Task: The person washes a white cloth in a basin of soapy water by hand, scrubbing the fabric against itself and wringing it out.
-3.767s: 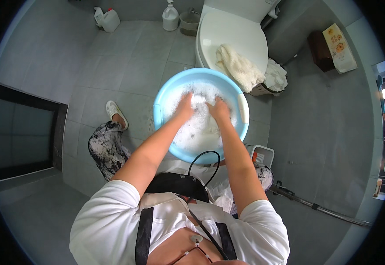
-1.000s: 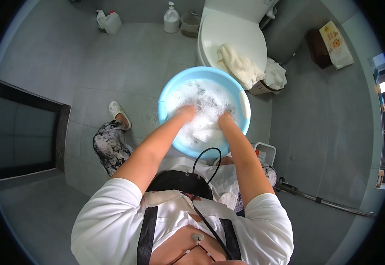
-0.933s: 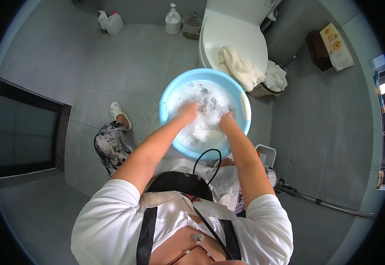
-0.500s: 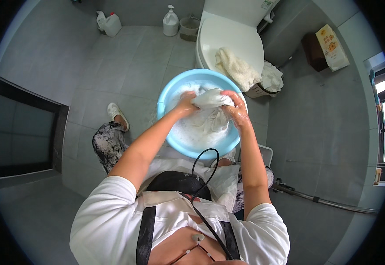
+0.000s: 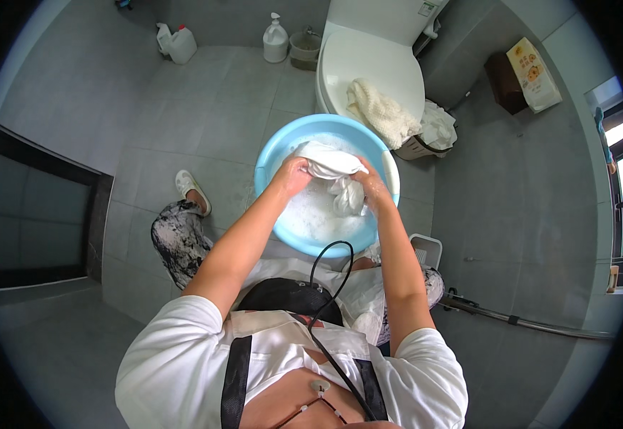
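Cloth [image 5: 331,160], white and looking wet, is bunched at the centre of the frame, above the suds [image 5: 319,220] inside a round light-blue basin [image 5: 263,180]. The left hand [image 5: 293,176] grips its left end, fingers curled in and closed on the fabric. The right hand [image 5: 374,187] has its right end pinched between thumb and fingers; the fingertips are partly hidden, so the exact grip there is probably, not certainly, a pinch. Between the hands the cloth bulges upward, and a crumpled part hangs below toward the foam.

At the upper centre, a cream knitted towel [image 5: 381,114] lies on the closed lid of a white toilet [image 5: 376,68], just beyond the basin. Beside it, right of centre, a basket [image 5: 414,149] holds white material. A white pump bottle [image 5: 276,43] and a small bucket [image 5: 305,51] stand at the top of the frame, with a white jug [image 5: 180,47] at the upper left. A tissue pack [image 5: 535,74] rests against a dark brown box [image 5: 504,83] at the upper right. A white shoe [image 5: 185,184] shows left of the basin.
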Motion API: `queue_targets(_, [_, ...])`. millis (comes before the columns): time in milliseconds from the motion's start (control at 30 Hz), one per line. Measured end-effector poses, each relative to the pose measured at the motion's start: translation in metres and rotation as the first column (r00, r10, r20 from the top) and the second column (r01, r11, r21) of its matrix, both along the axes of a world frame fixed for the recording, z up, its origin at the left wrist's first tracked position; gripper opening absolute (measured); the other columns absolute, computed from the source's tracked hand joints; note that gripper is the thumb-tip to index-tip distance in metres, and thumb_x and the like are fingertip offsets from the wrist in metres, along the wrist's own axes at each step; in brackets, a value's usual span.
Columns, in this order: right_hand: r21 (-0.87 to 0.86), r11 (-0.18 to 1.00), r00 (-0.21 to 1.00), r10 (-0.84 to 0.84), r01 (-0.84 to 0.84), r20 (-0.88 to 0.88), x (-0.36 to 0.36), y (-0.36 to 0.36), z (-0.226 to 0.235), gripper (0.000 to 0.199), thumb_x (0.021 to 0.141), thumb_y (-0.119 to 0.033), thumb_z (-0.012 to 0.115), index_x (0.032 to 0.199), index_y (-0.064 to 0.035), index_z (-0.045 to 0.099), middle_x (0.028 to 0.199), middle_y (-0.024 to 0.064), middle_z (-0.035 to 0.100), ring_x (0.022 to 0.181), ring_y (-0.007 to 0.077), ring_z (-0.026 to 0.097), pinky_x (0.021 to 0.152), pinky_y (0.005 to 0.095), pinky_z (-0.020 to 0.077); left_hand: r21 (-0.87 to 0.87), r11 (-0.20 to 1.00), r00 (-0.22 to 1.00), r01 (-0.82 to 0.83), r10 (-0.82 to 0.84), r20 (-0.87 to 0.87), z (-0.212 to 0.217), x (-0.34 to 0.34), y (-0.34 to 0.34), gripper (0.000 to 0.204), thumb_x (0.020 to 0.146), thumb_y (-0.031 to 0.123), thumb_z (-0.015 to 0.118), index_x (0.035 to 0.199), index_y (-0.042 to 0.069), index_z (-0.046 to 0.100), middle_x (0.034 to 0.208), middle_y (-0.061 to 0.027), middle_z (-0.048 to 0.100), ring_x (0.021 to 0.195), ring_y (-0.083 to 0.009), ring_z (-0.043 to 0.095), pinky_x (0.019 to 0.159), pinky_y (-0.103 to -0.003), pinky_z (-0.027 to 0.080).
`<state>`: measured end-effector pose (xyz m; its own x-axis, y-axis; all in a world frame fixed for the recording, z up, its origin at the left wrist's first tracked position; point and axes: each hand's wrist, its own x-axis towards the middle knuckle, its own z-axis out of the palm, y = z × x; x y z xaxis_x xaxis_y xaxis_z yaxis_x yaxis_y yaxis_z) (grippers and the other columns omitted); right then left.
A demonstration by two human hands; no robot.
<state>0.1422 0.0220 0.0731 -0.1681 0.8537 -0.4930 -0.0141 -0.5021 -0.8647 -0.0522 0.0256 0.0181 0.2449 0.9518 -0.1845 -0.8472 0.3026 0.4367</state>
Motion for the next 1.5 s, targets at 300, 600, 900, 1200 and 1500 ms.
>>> queue_targets(300, [0.379, 0.924, 0.996, 0.077, -0.053, -0.047, -0.008, -0.009, 0.022, 0.042, 0.063, -0.002, 0.058, 0.105, -0.0094, 0.054, 0.097, 0.0072, 0.054, 0.091, 0.0196, 0.052, 0.079, 0.0273, 0.0413, -0.206, 0.948, 0.943, 0.241, -0.179, 0.280, 0.045, -0.006, -0.017, 0.047, 0.077, 0.028, 0.056, 0.114, 0.002, 0.042, 0.116, -0.0151, 0.044, 0.109, -0.0290, 0.041, 0.093, -0.042, 0.032])
queue_targets(600, [0.835, 0.445, 0.791, -0.357, -0.324, 0.497, -0.070, -0.045, 0.010, 0.024, 0.060, -0.009, 0.067, 0.082, -0.0102, 0.057, 0.092, 0.0082, 0.055, 0.087, 0.0269, 0.055, 0.071, 0.0331, 0.0456, -0.268, 0.963, 0.959, -0.024, -0.053, -0.279, 0.041, 0.033, -0.003, 0.038, 0.075, 0.033, 0.058, 0.100, 0.008, 0.045, 0.087, -0.0073, 0.052, 0.077, -0.0187, 0.055, 0.067, -0.032, 0.046])
queue_targets(900, [0.775, 0.629, 0.777, -0.520, 0.067, 0.355, -0.062, -0.016, -0.022, 0.020, 0.078, -0.025, 0.055, 0.082, -0.0056, 0.055, 0.085, 0.0128, 0.056, 0.077, 0.0323, 0.054, 0.067, 0.0362, 0.0421, -0.403, 0.890, 0.953, -0.213, 0.098, -0.287, 0.029, 0.053, -0.002, 0.028, 0.076, 0.028, 0.057, 0.092, 0.006, 0.054, 0.083, -0.0074, 0.056, 0.073, -0.0194, 0.055, 0.067, -0.031, 0.046])
queue_targets(1200, [0.680, 0.712, 0.678, -0.413, -0.176, 0.608, -0.037, -0.001, -0.022, 0.026, 0.081, -0.030, 0.050, 0.076, -0.0046, 0.053, 0.071, 0.0182, 0.055, 0.069, 0.0374, 0.051, 0.062, 0.0392, 0.0412, -0.276, 0.960, 0.907, -0.039, -0.082, -0.413, 0.019, 0.059, -0.018, 0.021, 0.078, 0.025, 0.054, 0.089, 0.007, 0.054, 0.086, -0.0051, 0.056, 0.078, -0.0161, 0.054, 0.069, -0.030, 0.044])
queue_targets(1500, [0.688, 0.691, 0.663, -0.410, -0.222, 0.626, -0.009, 0.014, -0.029, 0.026, 0.076, -0.027, 0.057, 0.099, -0.0142, 0.057, 0.105, 0.0148, 0.050, 0.089, 0.0324, 0.051, 0.073, 0.0397, 0.0426, 0.392, 0.920, 0.154, -0.011, 0.389, -0.908, -0.018, 0.016, 0.020, 0.024, 0.077, 0.024, 0.058, 0.093, 0.006, 0.053, 0.092, -0.0059, 0.050, 0.083, -0.0174, 0.048, 0.072, -0.030, 0.039])
